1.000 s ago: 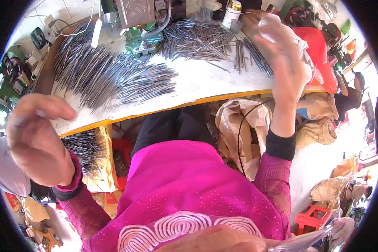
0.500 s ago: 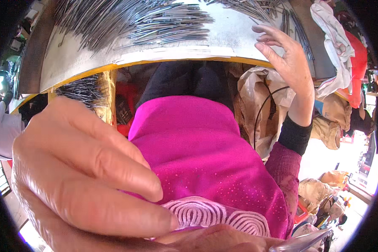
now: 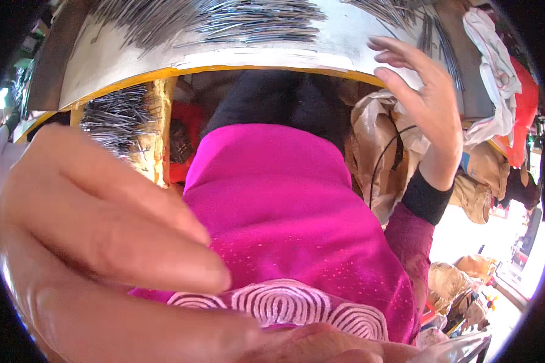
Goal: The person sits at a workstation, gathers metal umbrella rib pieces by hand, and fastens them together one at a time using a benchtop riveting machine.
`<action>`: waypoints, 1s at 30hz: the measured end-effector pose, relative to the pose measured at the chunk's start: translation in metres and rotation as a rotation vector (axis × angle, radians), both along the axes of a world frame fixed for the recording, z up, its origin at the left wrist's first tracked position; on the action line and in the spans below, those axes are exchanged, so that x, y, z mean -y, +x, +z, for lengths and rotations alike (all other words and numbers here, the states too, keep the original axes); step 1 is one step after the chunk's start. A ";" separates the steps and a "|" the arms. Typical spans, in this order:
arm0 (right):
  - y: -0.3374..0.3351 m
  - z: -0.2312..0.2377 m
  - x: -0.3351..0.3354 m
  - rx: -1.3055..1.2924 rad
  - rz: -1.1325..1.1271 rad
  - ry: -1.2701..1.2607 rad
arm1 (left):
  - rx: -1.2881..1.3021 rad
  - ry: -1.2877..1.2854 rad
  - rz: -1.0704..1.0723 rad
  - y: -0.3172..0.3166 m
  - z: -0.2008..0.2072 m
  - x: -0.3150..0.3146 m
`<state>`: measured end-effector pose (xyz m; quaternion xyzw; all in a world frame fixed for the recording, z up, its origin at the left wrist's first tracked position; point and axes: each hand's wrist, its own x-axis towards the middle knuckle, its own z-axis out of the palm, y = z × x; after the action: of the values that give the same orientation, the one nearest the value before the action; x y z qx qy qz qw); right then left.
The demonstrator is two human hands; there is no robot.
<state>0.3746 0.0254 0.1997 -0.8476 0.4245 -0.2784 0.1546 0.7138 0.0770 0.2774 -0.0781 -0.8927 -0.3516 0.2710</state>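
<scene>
My left hand (image 3: 97, 236) is very close at the lower left, in front of my chest and slightly blurred. Its fingers point to the right, somewhat apart, with no object visible in them. Over the right part of the pale tabletop (image 3: 345, 51) I hold my right hand (image 3: 427, 91), fingers loosely curved and apart, with nothing in it. Thin dark metal rods (image 3: 257, 21) lie in a broad heap on the far part of the table. A smaller group of rods (image 3: 384, 13) lies beyond my right fingertips.
More thin rods (image 3: 116, 118) fill a wooden-sided compartment under the table's left front. White cloth (image 3: 493, 72) and red cloth (image 3: 525, 109) hang at the right edge. Crumpled brown sacking (image 3: 369, 151) and a dark cable are below the table on the right.
My left hand has shifted left and its fingers have spread a little. My right hand keeps nearly the same pose. The table sits higher in the picture.
</scene>
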 end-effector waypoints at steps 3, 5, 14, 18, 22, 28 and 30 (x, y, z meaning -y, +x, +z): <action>0.008 -0.009 0.005 -0.056 0.031 0.076 | -0.034 -0.045 0.009 -0.003 -0.004 0.001; 0.011 -0.012 0.003 -0.167 0.089 0.213 | -0.037 -0.056 0.011 -0.004 -0.006 0.008; 0.019 -0.026 0.005 -0.192 0.241 0.309 | 0.074 0.085 -0.284 -0.011 0.009 0.029; 0.008 -0.007 0.031 -0.076 0.223 0.452 | 0.208 0.148 -0.173 0.005 0.031 0.028; -0.011 -0.008 0.063 0.028 0.075 0.474 | -0.058 0.212 0.658 0.002 -0.013 0.018; -0.017 -0.020 0.124 -0.243 -0.273 0.130 | 0.358 0.123 1.030 -0.008 -0.064 0.092; -0.011 -0.019 0.144 -0.323 -0.292 0.109 | 0.309 -0.210 1.037 -0.014 -0.079 0.119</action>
<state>0.3639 -0.1188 0.1805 -0.8011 0.5763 -0.1351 0.0886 0.7002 -0.0420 0.1983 0.3978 -0.8738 -0.0883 0.2652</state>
